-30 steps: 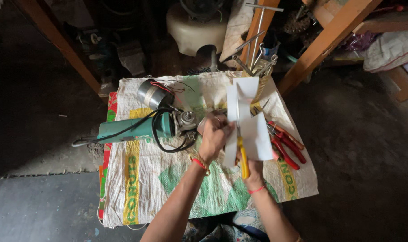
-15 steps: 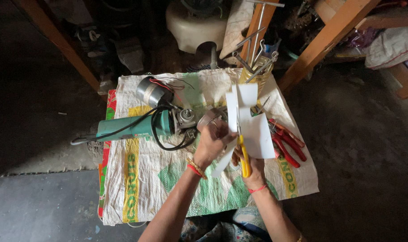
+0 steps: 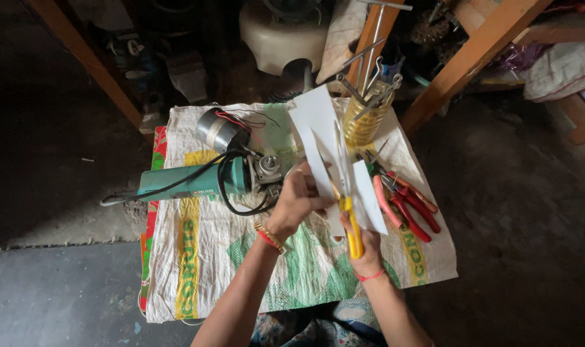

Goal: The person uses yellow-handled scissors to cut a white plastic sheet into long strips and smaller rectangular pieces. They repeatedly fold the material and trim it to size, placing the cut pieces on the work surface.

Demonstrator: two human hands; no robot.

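Observation:
My left hand (image 3: pixel 300 196) grips a white sheet of paper (image 3: pixel 319 132) held up over the sack. My right hand (image 3: pixel 363 241) holds yellow-handled scissors (image 3: pixel 349 205), their blades running up through the paper, which is split into strips. A narrower strip (image 3: pixel 368 199) hangs to the right of the blades. Both wrists wear red bands.
A woven sack (image 3: pixel 202 270) is spread on the floor as a mat. On it lie a green angle grinder (image 3: pixel 196 183) with a black cord, a small metal motor (image 3: pixel 216 128), red-handled pliers (image 3: pixel 405 202) and a yellow jar of tools (image 3: pixel 364 119). Wooden legs (image 3: pixel 462 61) stand behind.
The paper has tilted and risen toward the camera, and the scissors have cut further up into it. The view has shifted slightly closer.

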